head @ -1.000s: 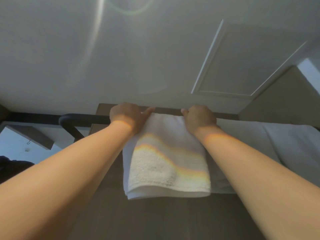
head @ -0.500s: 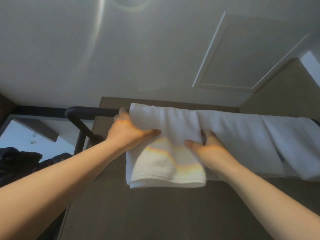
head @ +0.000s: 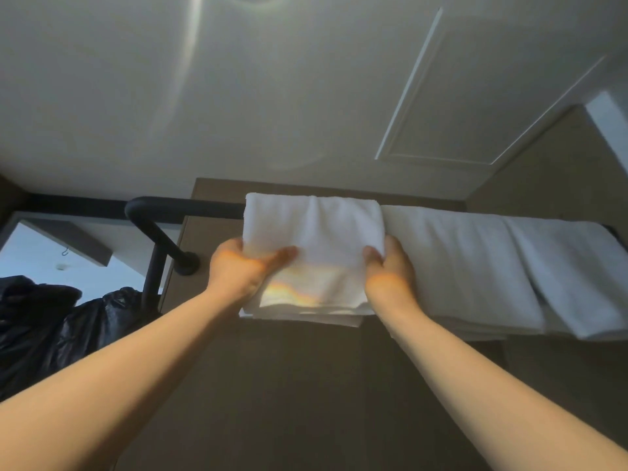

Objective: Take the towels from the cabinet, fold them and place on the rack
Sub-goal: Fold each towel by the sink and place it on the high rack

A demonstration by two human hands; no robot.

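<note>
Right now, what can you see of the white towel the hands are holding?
The white towel looks like soft, fluffy terry cloth, folded in layers. It drapes over the black rack bar and hangs down. The left hand and right hand grip its side edges. Another towel lies beside it. Rainbow-coloured light crosses its lower part.

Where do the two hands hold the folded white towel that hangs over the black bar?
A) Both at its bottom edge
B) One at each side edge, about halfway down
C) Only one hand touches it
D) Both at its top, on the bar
B: the left hand grips the left edge and the right hand grips the right edge of the folded towel, below the black bar and above the towel's bottom edge.
</note>
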